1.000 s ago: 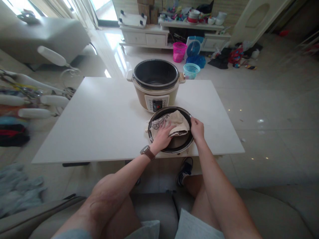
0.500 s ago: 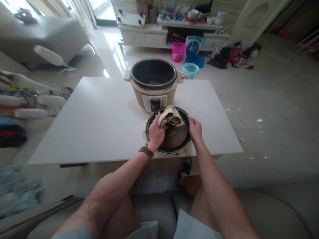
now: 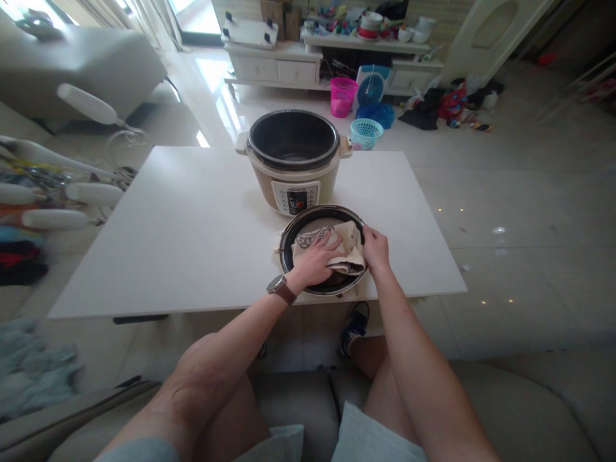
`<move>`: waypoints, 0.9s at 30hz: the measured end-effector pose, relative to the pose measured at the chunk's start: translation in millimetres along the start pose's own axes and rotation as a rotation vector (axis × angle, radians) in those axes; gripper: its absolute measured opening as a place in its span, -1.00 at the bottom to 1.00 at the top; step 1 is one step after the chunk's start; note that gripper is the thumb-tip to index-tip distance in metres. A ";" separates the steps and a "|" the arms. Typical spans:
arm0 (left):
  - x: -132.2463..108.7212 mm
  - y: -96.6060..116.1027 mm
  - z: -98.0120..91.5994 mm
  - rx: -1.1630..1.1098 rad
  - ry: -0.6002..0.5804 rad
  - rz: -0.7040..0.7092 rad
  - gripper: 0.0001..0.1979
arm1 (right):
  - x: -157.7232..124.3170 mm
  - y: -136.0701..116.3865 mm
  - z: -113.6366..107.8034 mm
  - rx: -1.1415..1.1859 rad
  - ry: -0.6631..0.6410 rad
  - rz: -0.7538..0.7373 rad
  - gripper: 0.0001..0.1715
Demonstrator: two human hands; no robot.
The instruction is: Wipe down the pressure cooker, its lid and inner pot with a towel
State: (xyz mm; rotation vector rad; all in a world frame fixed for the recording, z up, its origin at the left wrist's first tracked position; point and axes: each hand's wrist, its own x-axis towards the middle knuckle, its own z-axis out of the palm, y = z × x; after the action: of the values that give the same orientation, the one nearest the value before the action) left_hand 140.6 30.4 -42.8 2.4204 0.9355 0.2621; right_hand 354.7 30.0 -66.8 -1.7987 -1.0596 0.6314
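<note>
cloth (image 3: 353, 237) under flat, spread left grip (image 3: 312, 264) inside round lid (image 3: 317, 220), right grip (image 3: 376, 249) curled firmly around its edge

The cooker (image 3: 294, 168) stands on the table (image 3: 192, 224), toward the far edge. The lid (image 3: 315, 224) lies directly before the cooker, near the table's near edge. The cloth (image 3: 350, 247) lies in the lid, beneath the left hand (image 3: 315, 262). The right hand (image 3: 376, 249) is at the lid's right rim. Behind the table, the first basket (image 3: 343, 98) and second basket (image 3: 366, 135) stand before the cabinet (image 3: 295, 73).
</note>
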 end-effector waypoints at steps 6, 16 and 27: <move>-22.7 -5.7 -26.1 -0.006 -0.157 0.115 -0.37 | 3.5 4.4 -1.7 0.005 0.028 0.037 -0.14; -28.7 -53.1 -50.4 -0.488 0.488 -0.190 -0.66 | 1.1 -4.5 -5.4 0.011 0.047 0.063 -0.20; -28.6 -39.1 -37.3 -0.020 0.347 -0.176 -0.44 | -0.8 -6.9 -3.5 0.006 0.047 0.021 -0.19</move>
State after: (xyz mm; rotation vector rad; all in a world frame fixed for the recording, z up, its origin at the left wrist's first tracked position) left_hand 83.9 50.7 -32.2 2.2968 1.2806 0.6370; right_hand 354.3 29.1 -59.1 -1.8132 -1.0071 0.6016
